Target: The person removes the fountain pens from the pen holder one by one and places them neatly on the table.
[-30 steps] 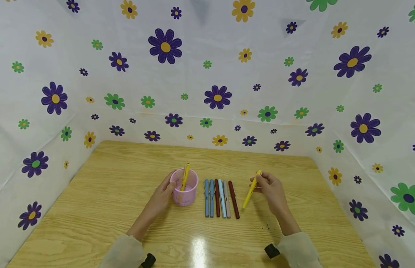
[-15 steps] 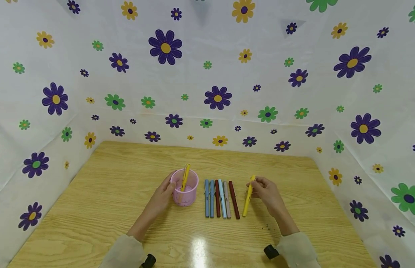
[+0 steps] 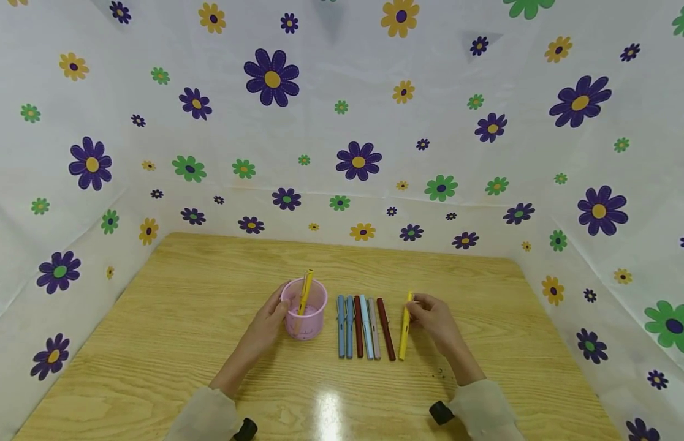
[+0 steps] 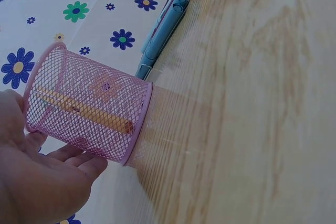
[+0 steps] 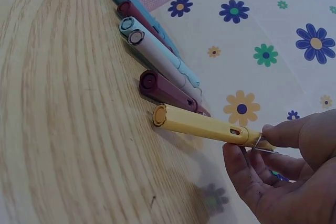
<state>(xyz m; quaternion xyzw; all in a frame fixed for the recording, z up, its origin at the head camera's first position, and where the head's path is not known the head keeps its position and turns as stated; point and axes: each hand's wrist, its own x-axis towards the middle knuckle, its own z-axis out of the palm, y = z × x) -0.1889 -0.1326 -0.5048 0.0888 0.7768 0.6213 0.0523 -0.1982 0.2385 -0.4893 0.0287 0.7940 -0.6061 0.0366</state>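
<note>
A pink mesh pen cup [image 3: 304,326] stands upright at the middle left, a yellow pen [image 3: 306,293] leaning inside it. My left hand [image 3: 267,315] grips the cup's left side, the thumb near the rim. In the right wrist view, my right hand [image 5: 294,166] pinches a second yellow pen [image 5: 199,124] by its cap end, near the clip. This pen slants down to the table, just right of a dark red pen [image 3: 385,329] in the head view.
Left of that dark red pen lie a grey-pink pen [image 3: 374,331], a light blue pen [image 3: 366,327], another dark red pen [image 3: 358,327] and two blue pens [image 3: 345,327]. Dark specks [image 3: 438,372] dot the wooden table [image 3: 237,257]. Flower-print cloth [image 3: 320,135] encloses its back and sides.
My right hand has moved left and lowered the yellow pen beside the row, turning it more in line with the other pens. My left hand and the cup have stayed in place.
</note>
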